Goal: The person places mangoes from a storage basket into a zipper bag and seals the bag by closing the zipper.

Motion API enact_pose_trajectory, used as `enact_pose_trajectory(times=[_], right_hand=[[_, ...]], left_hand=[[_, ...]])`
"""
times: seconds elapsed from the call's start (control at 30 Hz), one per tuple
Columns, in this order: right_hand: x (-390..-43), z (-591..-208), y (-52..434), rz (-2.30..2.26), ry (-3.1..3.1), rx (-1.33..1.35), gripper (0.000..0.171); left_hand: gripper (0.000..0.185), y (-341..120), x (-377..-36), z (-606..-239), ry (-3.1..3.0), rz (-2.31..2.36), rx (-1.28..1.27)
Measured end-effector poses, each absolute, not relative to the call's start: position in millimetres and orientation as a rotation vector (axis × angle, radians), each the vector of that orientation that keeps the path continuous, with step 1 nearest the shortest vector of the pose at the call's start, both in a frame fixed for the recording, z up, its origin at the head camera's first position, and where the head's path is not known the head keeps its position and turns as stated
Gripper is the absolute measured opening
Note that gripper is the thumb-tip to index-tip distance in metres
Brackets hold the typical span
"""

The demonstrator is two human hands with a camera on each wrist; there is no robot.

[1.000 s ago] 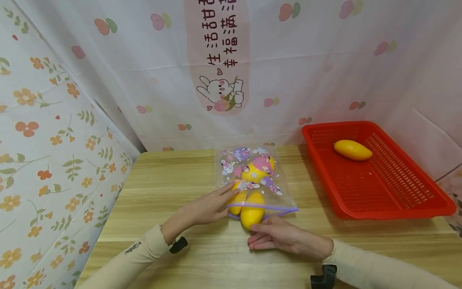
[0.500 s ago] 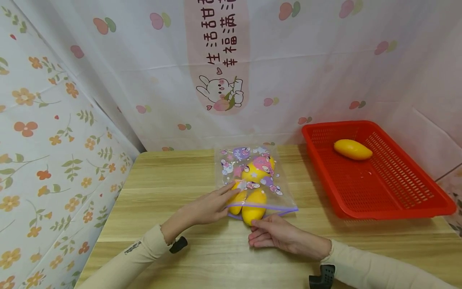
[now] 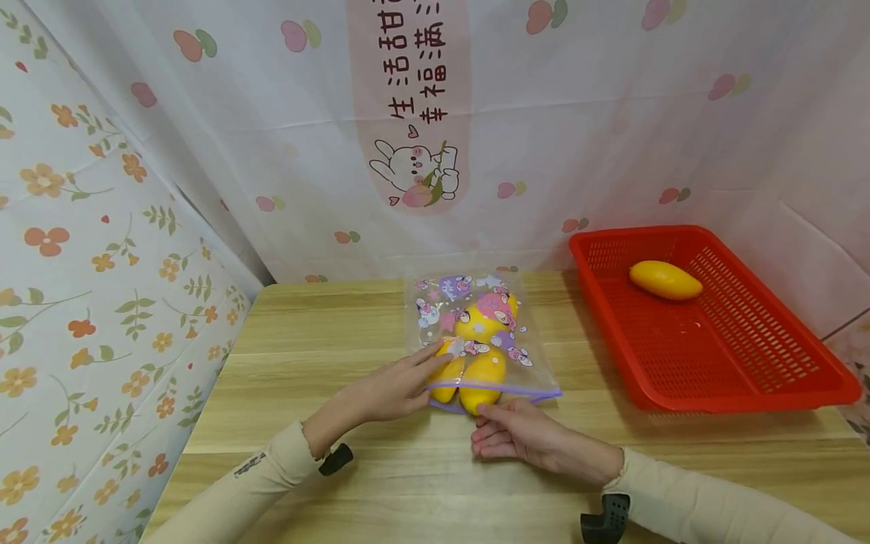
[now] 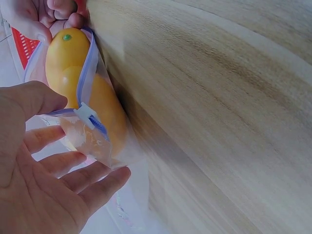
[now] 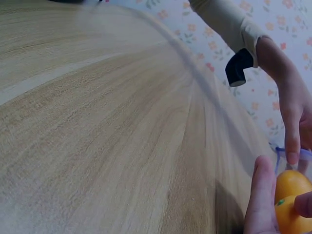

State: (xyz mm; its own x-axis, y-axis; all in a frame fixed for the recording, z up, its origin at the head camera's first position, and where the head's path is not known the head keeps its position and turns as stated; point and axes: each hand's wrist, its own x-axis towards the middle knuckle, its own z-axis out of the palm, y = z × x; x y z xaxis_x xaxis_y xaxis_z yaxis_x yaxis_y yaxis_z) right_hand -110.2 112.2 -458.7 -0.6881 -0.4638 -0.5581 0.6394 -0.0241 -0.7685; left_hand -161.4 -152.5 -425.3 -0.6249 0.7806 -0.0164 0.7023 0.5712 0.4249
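A clear zip bag (image 3: 476, 317) printed with cartoons lies on the wooden table (image 3: 306, 355), its purple-edged mouth toward me. It holds yellow mangoes. One mango (image 3: 481, 374) sits at the mouth with its end just sticking out. My left hand (image 3: 397, 385) rests on the bag's near left corner with straight fingers, beside the white slider (image 4: 87, 116). My right hand (image 3: 491, 417) pinches the end of that mango (image 5: 292, 200) between thumb and fingers at the bag's mouth.
A red slotted basket (image 3: 734, 393) stands at the right of the table with one yellow mango (image 3: 664, 280) in its far end. Patterned cloth walls close in the back and left sides. Bare wood lies in front of both hands.
The mango at the mouth has slid further into the bag, and my right hand has moved forward with it. My left hand has stayed where it was.
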Motion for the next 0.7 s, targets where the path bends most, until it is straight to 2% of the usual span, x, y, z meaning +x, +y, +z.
enact_pose_trajectory(times=[0.7], right_hand=[[-115.2, -465.3, 110.7, -1.884, 1.491, 0.167, 0.043]], left_hand=[[0.069, -155.1, -161.0, -424.6, 2.611, 0.554, 1.305]])
